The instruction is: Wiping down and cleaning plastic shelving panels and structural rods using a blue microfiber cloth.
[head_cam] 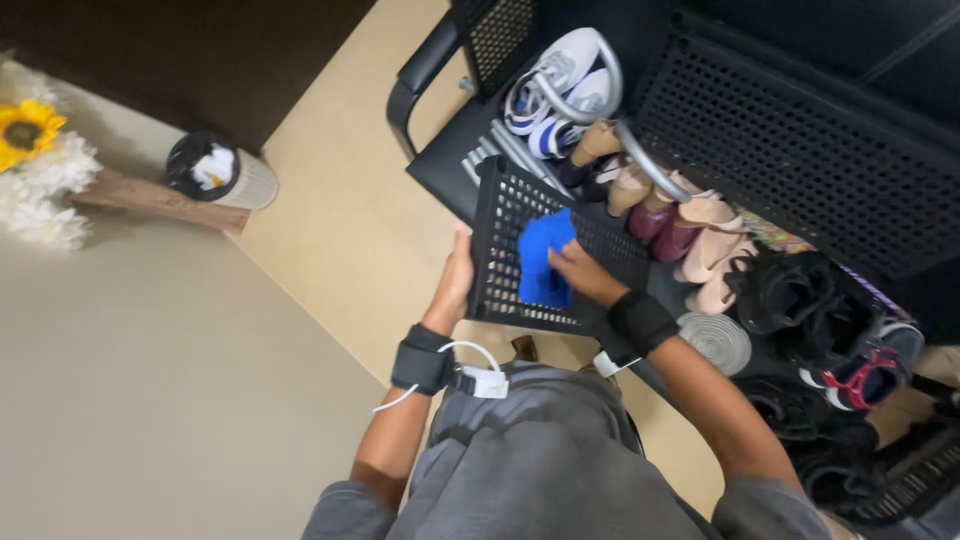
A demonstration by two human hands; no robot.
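Below, seen from the head camera, a person in a grey top holds a black perforated panel [505,235] over a shoe rack [800,140]. Left hand [457,280]: closed on the panel's left edge, thumb side against the rim, a black wrist strap [422,360] with a white cable and small white clip behind it. Right hand [580,272]: lying on the panel's upper face, fingers pressed onto a blue cloth [543,258]; a black band sits on that wrist too. The hands are apart, one at the panel's edge and one near its middle. The cloth lies crumpled on the panel, roughly at its centre, touching the right fingers.

The panel is tilted, its far corner reaching toward the rack, its near edge just above the person's lap. Beyond it, white and blue sneakers [560,85] stand toe-up behind a curved grey metal bar [600,110]. To their right, tan and pink shoes [690,225] lie in a row, then dark footwear [800,300] and a red and white shoe [860,375]. A round grey woven object [718,342] lies just beside the right forearm.

At far left, a sunflower with white blooms [30,150] lies well apart from the hands, and near it a dark-topped ribbed cylinder [222,172] rests on the beige floor [340,220]
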